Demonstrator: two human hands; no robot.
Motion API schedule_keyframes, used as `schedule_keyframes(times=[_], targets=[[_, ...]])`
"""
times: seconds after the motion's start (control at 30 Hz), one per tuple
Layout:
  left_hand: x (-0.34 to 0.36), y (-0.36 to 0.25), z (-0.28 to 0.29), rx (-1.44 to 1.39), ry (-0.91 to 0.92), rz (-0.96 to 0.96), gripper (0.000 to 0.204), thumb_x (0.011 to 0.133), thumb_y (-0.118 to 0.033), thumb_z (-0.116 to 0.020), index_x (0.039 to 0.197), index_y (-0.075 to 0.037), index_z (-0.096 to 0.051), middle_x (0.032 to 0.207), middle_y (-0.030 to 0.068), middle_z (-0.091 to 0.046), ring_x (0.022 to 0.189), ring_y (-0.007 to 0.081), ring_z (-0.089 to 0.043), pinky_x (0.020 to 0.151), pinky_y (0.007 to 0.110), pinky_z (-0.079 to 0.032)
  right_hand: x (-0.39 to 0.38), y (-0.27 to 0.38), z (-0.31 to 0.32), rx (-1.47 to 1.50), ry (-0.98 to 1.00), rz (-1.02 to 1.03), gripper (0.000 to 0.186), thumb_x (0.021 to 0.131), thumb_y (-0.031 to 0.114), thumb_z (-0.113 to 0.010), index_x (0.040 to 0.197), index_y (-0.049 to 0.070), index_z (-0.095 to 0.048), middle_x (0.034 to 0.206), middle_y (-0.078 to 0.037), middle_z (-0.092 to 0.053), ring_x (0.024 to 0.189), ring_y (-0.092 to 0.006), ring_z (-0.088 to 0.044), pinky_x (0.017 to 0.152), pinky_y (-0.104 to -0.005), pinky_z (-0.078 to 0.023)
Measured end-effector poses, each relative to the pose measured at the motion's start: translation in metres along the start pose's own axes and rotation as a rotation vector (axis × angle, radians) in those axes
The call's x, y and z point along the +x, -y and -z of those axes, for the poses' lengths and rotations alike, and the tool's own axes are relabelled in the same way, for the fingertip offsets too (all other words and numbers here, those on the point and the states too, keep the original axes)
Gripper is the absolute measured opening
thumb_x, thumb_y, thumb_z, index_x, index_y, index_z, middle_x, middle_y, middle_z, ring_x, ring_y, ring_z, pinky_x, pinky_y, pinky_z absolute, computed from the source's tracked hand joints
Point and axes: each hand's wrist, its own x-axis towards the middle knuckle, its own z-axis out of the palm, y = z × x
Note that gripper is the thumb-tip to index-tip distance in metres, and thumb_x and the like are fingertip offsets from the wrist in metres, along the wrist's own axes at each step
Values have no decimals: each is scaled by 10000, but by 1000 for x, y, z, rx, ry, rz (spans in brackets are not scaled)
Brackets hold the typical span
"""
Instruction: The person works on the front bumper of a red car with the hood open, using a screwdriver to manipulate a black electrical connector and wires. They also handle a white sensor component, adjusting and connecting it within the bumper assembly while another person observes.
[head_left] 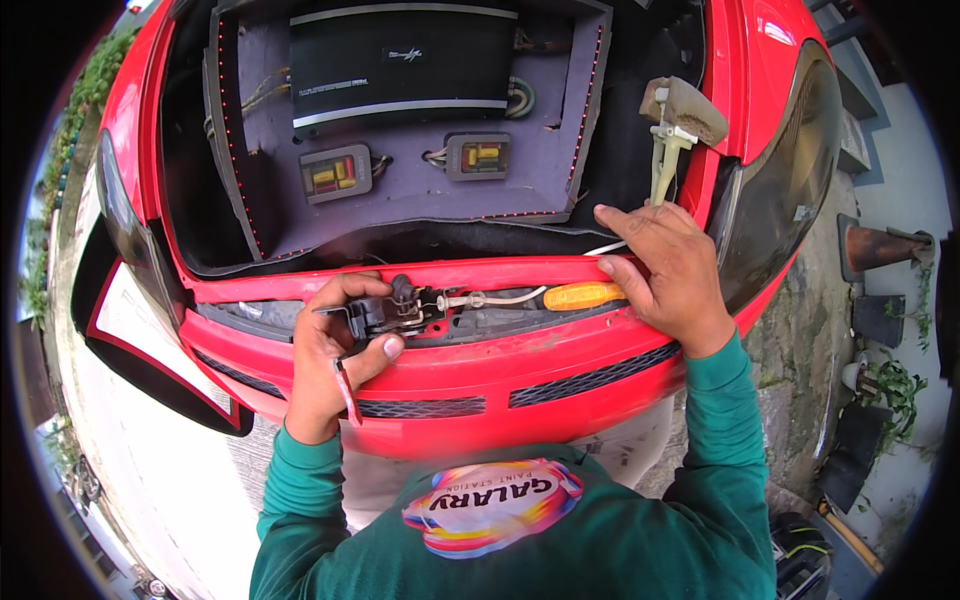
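My left hand point(335, 350) is wrapped round a black latch mechanism point(385, 312) with metal parts, at the red rear edge of the car. A strip of red and white material hangs at that wrist. From the latch, a pale cable or rod point(495, 298) runs right toward a screwdriver's orange handle point(582, 296) lying in the recess. My right hand point(672, 268) rests over the edge by the handle, thumb and forefinger apart. A thin white rod or wire point(605, 248) enters the gap between them. Above its knuckles stands a pale plastic piece point(668, 160); whether my hidden fingers touch it is unclear.
The open boot holds a grey-lined box point(400, 215) with a black amplifier point(405, 65) and two clear-cased modules point(335, 174). A worn tan block point(690, 110) lies at its right edge. The red bumper point(520, 425) separates me from it. Potted plants point(890, 395) stand at right.
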Motion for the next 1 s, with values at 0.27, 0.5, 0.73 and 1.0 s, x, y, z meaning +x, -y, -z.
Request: schedule_keyframes(times=[0.27,0.5,0.73,1.0], targets=[[1,1,1,-4,17,2,507,786,-65,-862,1243,13,-657,1226,66,-651,1118,155,-649,1026,309,-493,0,-1,0,3,-10,0,486,880,298,-818,1278,29,-744,1039,-136,-768,979,-338,-694,932,-457,-545],[0,-2,-4,-44,-34,-16,720,788,-56,-859,1451,39,-595,1342,127,-660,1224,193,-661,1103,336,-495,0,-2,-1,6,-20,15,480,870,284,-826,1268,27,-750,1026,-148,-756,959,-348,-688,903,-455,-548],[1,-4,-1,-12,19,40,790,792,-11,-832,1527,53,-550,1306,133,-717,1192,182,-690,1078,322,-520,0,-1,0,9,-10,-6,488,884,319,-819,1265,22,-753,1029,-140,-770,972,-339,-693,925,-454,-547],[1,-7,-2,-16,24,25,773,799,13,-814,1527,50,-555,1277,124,-731,1168,177,-703,1059,319,-531,0,-1,1,16,-3,-8,491,891,326,-814,1269,20,-752,1043,-144,-773,981,-338,-693,940,-453,-544]])
